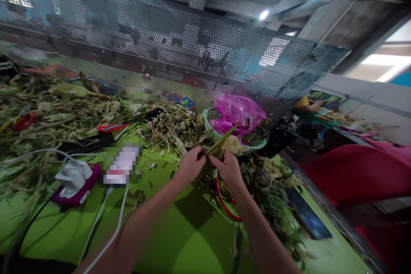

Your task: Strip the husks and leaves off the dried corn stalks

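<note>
Left hand: we see our left hand [192, 163] at the middle of the view, knuckles up, its fingers bent inward and its thumb against the husk.
Left forearm: it slants up from the lower left corner over the green table [154, 239], the wrist nearly in line with it.
Right hand: we have our right hand [229, 170] just beside the left one, back of the hand up, thumb pointing across toward the left fingers.
Right forearm: it slants up from the lower right, so our two arms close in on each other toward the hands.
Grip: we pinch the husk narrowly from both sides; how the fingertips sit underneath we cannot tell.
Husk: the long, yellow-green husk [222, 141] is between our hands, raised above the table, its pointed tip tilted up and rightward; its lower end is hidden.
Basket: beyond our hands stands a pale green basket [258, 144] with a pink plastic bag [240, 111] in it.
Scissors: a red handle [222, 201] shows near our right wrist, partly covered.
Dried leaves: we have one heap [173, 126] behind our left hand and another [269, 192] to the right of our right forearm.
Phone: a blurred-out phone [122, 166] lies left of our left hand, well apart from it.
</note>
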